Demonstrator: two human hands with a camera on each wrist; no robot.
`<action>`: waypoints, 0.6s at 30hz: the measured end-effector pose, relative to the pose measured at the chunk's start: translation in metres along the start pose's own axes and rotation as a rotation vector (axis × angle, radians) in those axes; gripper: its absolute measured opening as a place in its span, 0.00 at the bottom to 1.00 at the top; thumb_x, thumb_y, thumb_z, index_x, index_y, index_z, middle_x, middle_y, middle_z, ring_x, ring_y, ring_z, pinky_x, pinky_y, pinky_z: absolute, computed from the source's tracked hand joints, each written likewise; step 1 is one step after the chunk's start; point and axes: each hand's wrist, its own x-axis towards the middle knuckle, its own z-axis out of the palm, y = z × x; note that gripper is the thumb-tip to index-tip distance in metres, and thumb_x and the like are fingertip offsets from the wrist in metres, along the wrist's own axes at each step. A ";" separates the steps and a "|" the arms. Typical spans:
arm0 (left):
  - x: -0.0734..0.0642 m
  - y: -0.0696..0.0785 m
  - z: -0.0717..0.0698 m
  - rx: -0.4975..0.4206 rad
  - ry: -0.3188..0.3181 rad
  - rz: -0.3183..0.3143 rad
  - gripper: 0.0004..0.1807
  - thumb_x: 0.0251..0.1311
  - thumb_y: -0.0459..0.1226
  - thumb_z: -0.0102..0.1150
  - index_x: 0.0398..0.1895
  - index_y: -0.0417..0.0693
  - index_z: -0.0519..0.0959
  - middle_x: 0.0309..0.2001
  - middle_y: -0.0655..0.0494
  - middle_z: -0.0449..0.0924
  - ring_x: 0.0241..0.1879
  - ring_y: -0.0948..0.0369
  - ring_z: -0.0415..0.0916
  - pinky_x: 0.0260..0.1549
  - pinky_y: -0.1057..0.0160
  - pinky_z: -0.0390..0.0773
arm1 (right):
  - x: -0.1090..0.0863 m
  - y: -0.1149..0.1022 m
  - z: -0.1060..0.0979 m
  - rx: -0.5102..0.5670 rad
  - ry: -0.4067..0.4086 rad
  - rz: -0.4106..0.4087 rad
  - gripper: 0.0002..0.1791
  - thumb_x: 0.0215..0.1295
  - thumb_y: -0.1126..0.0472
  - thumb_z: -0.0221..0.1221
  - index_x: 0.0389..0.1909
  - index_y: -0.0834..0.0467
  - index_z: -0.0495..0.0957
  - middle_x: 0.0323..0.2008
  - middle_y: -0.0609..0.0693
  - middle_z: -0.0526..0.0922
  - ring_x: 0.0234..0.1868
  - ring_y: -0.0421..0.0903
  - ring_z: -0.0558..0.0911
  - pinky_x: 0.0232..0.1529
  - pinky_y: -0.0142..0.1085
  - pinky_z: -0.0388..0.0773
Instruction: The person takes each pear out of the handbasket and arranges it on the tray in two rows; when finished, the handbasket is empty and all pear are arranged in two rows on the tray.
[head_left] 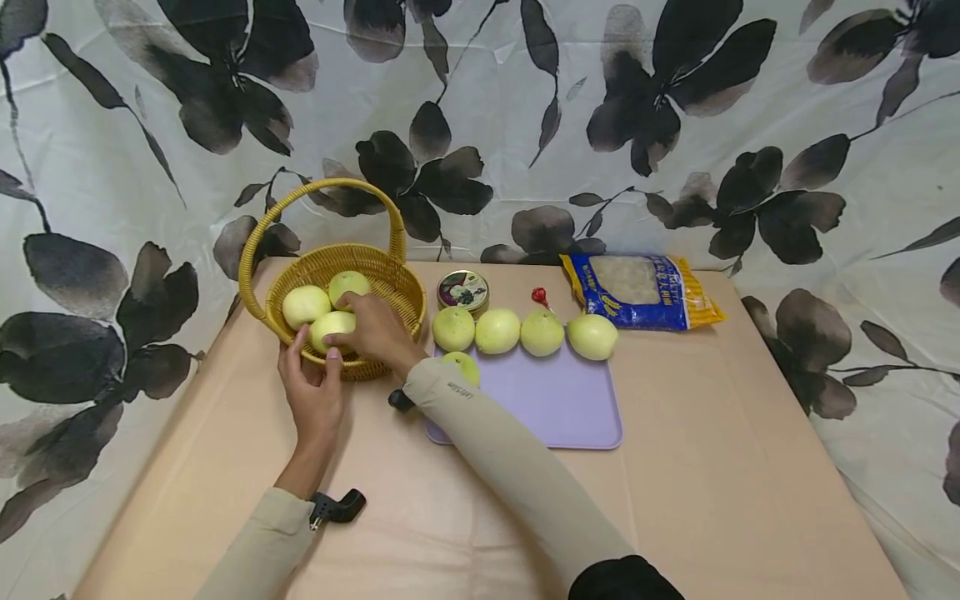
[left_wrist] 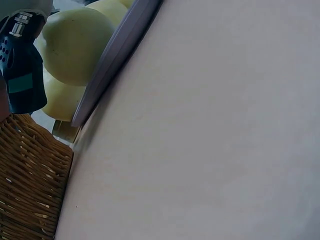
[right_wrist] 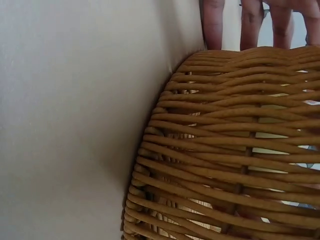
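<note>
Where hands point(head_left: 313, 396) crowd basket rim point(head_left: 422, 304), room inside

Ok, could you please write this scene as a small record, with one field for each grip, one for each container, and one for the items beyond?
Left grip: touches the near rim of the wicker basket
Right grip: holds a pale green fruit inside the basket
Basket: three fruits visible, counting the held one
Purple tray: five fruits visible, four in a row along the far edge, one partly hidden by the right sleeve
Beyond the tray: round tin, small red item, blue-and-yellow bag
</note>
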 end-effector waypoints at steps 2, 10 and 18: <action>0.000 0.001 0.000 0.009 -0.001 -0.007 0.34 0.78 0.41 0.57 0.83 0.54 0.61 0.86 0.56 0.41 0.80 0.52 0.59 0.65 0.71 0.72 | -0.001 0.000 0.000 -0.007 -0.021 0.000 0.29 0.64 0.39 0.73 0.61 0.48 0.81 0.49 0.41 0.86 0.46 0.37 0.80 0.44 0.27 0.73; -0.001 0.001 0.000 0.031 -0.006 -0.015 0.33 0.79 0.42 0.57 0.83 0.58 0.61 0.86 0.57 0.41 0.80 0.54 0.59 0.64 0.68 0.72 | -0.001 0.004 0.001 0.052 0.019 -0.013 0.29 0.63 0.40 0.73 0.61 0.48 0.82 0.52 0.42 0.87 0.49 0.38 0.82 0.46 0.27 0.73; 0.000 0.004 0.001 0.005 -0.005 0.003 0.33 0.78 0.39 0.57 0.83 0.58 0.61 0.86 0.56 0.43 0.81 0.52 0.58 0.71 0.60 0.70 | -0.003 0.004 -0.008 0.158 0.069 0.022 0.29 0.61 0.42 0.75 0.60 0.48 0.83 0.54 0.43 0.89 0.53 0.38 0.84 0.51 0.27 0.75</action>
